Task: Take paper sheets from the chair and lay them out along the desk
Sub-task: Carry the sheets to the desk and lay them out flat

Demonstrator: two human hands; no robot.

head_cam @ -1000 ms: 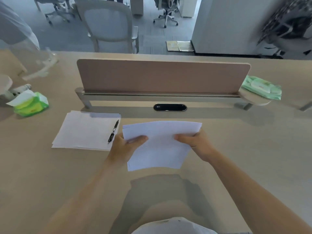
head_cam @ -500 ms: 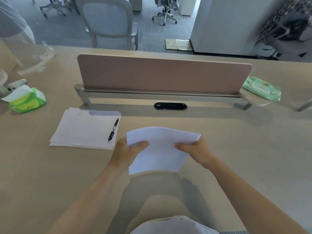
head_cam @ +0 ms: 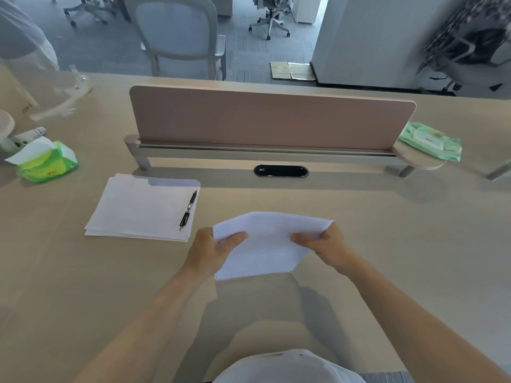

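A white paper sheet (head_cam: pixel 265 247) is held in front of the person, between the two hands, just above the pale wooden desk (head_cam: pixel 387 244), on which its shadow is cast below its near edge. The sheet's left edge is pinched by the left hand (head_cam: pixel 211 251), the thumb laid over the top face and the fingers hidden beneath; the right edge is pinched in the same way by the right hand (head_cam: pixel 330 248). The far edge of the sheet is bowed upward in the middle (whether more than one sheet is held cannot be told). To the left of the held sheet, and apart from it, a stack of white sheets (head_cam: pixel 138 208) is laid flat on the desk, its layers slightly fanned, and a black pen (head_cam: pixel 188 209) is rested on the stack near its right edge. Behind, a pinkish divider screen (head_cam: pixel 271 120) is mounted across the desk on a grey rail, and a black oval cable port (head_cam: pixel 280 171) is set into the desktop just in front of it. A green tissue pack (head_cam: pixel 45 164) is seen at the far left, and a pale green pack of wipes (head_cam: pixel 431 139) is placed on a small round shelf at the screen's right end. A grey chair (head_cam: pixel 177 31) is seen beyond the desk.
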